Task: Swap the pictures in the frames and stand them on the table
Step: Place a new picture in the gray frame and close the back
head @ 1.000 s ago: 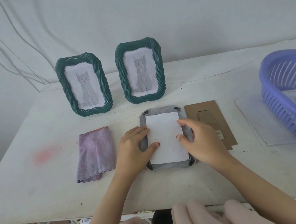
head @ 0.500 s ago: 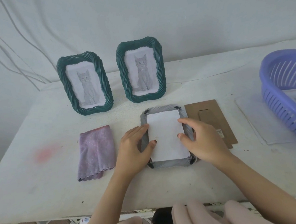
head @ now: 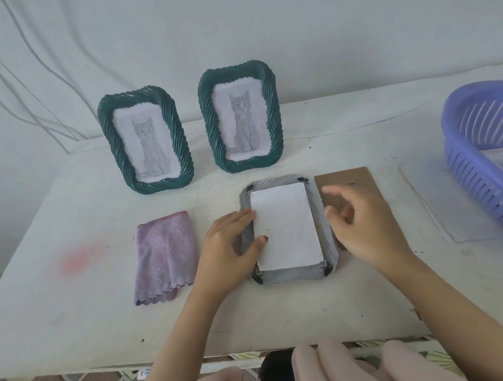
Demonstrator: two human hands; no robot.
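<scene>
Head view: left hand (head: 228,249) lies flat on white paper (head: 287,226) and grey frame (head: 292,274); right hand (head: 367,225) hovers loosely spread, empty.

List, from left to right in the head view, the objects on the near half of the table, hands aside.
In order: purple cloth → face-down frame → brown backing board → purple basket.

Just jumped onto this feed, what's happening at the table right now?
A person is working on a frame lying face down on the table. Their left hand rests flat on its left edge, thumb on the white sheet set in its back. Their right hand hovers, holding nothing, over the brown backing board beside it, not yet fitted. Behind stand the left green frame and right green frame, each showing a cat picture. A purple cloth lies at the left.
</scene>
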